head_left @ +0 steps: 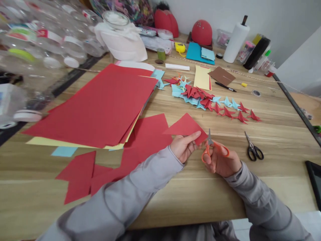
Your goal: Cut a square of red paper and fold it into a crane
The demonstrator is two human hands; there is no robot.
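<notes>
My sleeves (152,174) plain grey. My paper piece (187,125) solid red; my scissors (210,142) orange-handled, grey-bladed. Other scissors (251,146) black-handled. Bench (200,197) pale brown, streaked wood grain. Large sheets (107,103) red and yellow. Paper figures (227,113) mostly red, light blue.

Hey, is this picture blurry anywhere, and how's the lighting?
Head view: bottles at left look smeared and stretched; the left hand's red paper and the right hand's orange scissors look clearer; light seems soft and fairly even, shadows on the table faint.

Yellow tape measure (180,48), white roll (236,43), blurred bottles (48,37), apparently plastic
</notes>
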